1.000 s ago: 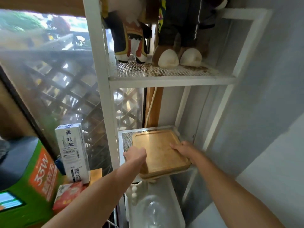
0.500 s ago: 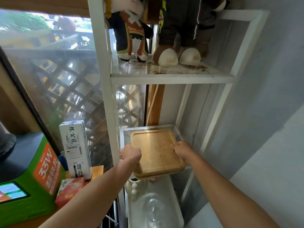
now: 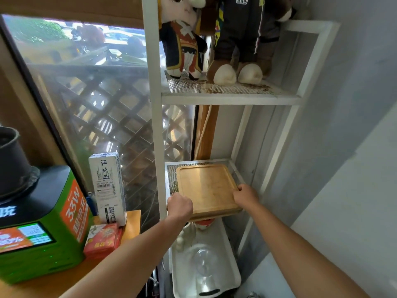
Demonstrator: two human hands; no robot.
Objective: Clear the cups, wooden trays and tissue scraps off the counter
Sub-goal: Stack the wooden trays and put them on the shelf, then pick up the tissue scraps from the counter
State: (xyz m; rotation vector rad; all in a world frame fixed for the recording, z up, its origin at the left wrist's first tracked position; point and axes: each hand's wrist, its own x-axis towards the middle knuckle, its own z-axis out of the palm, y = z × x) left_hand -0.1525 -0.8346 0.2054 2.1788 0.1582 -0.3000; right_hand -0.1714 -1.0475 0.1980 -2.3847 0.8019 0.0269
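My left hand (image 3: 180,206), right hand (image 3: 246,195) grip square wooden tray (image 3: 207,188) overhanging white mesh shelf (image 3: 171,179); early release could tip it.

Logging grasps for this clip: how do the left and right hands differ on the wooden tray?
The left hand grips the wooden tray's near left corner; the right hand holds its right edge, farther back. The left hand is a tight fist covering the corner; the right hand leaves most of its edge visible. Both grip the tray on the mesh shelf.
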